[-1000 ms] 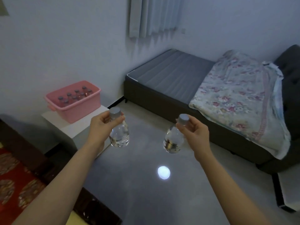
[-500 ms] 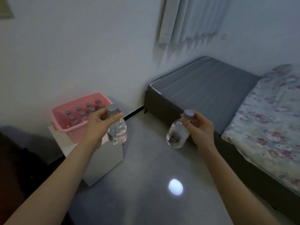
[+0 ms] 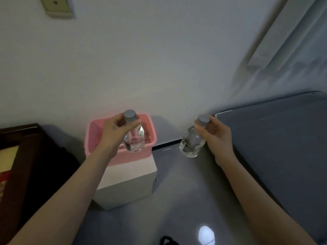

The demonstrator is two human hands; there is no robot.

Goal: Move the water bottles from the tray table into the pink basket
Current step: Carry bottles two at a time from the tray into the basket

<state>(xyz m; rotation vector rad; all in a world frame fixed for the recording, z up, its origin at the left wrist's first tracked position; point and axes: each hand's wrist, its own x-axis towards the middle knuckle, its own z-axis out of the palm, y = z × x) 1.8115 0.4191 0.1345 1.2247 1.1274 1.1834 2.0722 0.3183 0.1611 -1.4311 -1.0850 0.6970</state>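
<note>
Left hand (image 3: 113, 133) grips one bottle (image 3: 134, 138) by the neck above the pink basket (image 3: 150, 138); right hand (image 3: 215, 133) pinches a second bottle (image 3: 192, 144) just right of it. Neither is placed yet; basket contents mostly hidden.

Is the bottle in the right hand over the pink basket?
No, the right hand holds its bottle above the floor, beside the pink basket.
</note>
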